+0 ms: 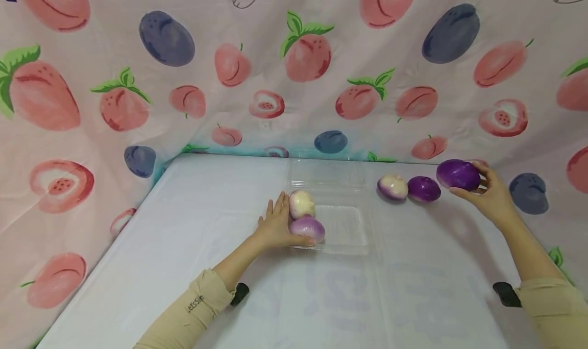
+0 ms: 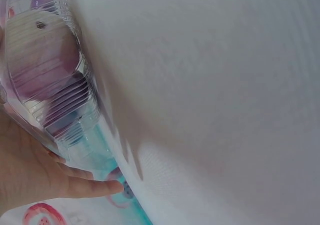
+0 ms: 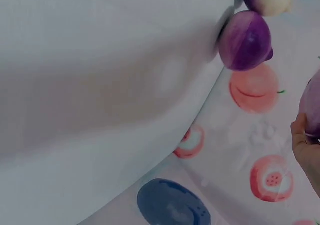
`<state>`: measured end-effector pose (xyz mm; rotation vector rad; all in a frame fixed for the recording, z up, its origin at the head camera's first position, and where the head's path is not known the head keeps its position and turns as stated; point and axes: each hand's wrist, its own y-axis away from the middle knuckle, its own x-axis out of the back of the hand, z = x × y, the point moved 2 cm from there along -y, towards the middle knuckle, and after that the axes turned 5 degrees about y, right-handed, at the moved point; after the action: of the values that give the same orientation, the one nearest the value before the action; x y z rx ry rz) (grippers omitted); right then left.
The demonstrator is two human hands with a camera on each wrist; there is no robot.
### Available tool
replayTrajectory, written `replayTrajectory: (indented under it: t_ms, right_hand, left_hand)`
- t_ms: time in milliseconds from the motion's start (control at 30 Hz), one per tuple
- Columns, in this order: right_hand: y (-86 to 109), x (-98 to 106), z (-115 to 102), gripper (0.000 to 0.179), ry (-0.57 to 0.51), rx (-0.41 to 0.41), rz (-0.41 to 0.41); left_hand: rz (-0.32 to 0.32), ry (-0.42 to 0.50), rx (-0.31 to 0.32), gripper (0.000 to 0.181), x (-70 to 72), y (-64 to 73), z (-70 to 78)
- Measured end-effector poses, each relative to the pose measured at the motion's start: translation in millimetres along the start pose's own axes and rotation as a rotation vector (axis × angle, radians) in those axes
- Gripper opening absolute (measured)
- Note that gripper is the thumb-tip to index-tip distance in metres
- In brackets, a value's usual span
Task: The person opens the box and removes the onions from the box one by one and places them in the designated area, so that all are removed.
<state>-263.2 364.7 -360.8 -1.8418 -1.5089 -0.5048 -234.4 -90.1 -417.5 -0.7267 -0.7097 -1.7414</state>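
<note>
- Your right-hand grip holds the purple onion, long axis roughly sideways, right of another onion.
- Clear box lies well left, touching your left-hand grip, fingers straight.

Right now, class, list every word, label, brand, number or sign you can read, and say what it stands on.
"Letssin" or similar: left sleeve; small, spelling uncertain.
"H"-like dark marks: top of the fruit-print backdrop; cut off, no word readable.
Faint purple letter-like shapes: white table cover; too blurred to read.
No readable numbers.
</note>
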Motion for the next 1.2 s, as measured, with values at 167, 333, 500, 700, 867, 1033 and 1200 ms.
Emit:
replayTrajectory:
  t_ms: [167, 333, 500, 700, 867, 1033, 1200]
  right_hand:
    - [-4.1, 1.8, 3.6, 0.085, 0.056, -0.041, -0.030]
    - [-8.8, 1.2, 11.0, 0.087, 0.075, -0.081, -0.048]
    - [-15.7, -2.1, 23.3, 0.090, 0.078, -0.116, -0.043]
    - [-19.9, -6.6, 36.9, 0.091, 0.068, -0.145, -0.004]
    - [-19.7, -12.0, 48.9, 0.089, 0.044, -0.178, 0.033]
    - [-22.3, -17.6, 55.1, 0.090, 0.065, -0.167, 0.044]
    - [-25.8, -21.5, 60.4, 0.091, 0.099, -0.169, 0.038]
  left_hand:
    - [0.002, -0.002, 0.001, 0.133, -0.4, 0.1, -0.8]
    - [-0.004, 0.002, 0.003, 0.133, -0.6, 0.8, -1.1]
    - [-0.007, 0.004, 0.006, 0.134, -1.1, 1.5, 0.0]
    - [-0.005, 0.004, 0.001, 0.134, -1.3, 1.9, 1.6]
    - [-0.006, 0.009, -0.001, 0.134, -0.7, 2.3, 1.8]
    - [-0.009, 0.002, 0.003, 0.134, 0.5, 1.7, 1.5]
    - [-0.014, 0.002, 0.005, 0.134, 0.2, -0.1, 1.0]
